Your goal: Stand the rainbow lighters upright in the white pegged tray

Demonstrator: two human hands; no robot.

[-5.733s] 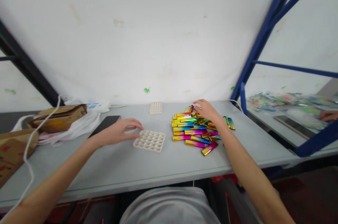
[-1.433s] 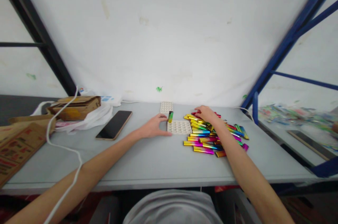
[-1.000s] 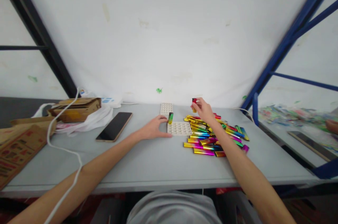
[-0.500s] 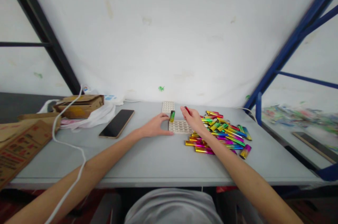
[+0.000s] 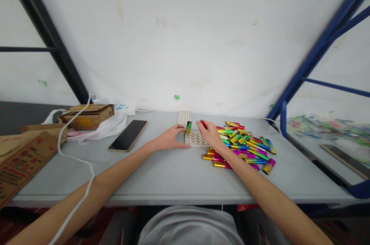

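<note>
Right fingers [image 5: 199, 126] pinch red lighter [image 5: 203, 123]; left fingers [image 5: 178, 127] spread at tray [image 5: 195, 140]; cable [image 5: 76, 158] crosses left forearm [image 5: 117, 170]; phone [image 5: 128, 135] nearby.

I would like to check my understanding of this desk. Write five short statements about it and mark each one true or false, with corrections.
1. The right hand holds a red piece. True.
2. The green piece stands at the left end of the near tray. True.
3. The left hand rests on the phone. False: it is spread at the left edge of the near tray, apart from the phone.
4. A second tray lies closer to the wall than the near tray. True.
5. The pile of shiny pieces lies left of the near tray. False: it lies mostly to its right.
</note>
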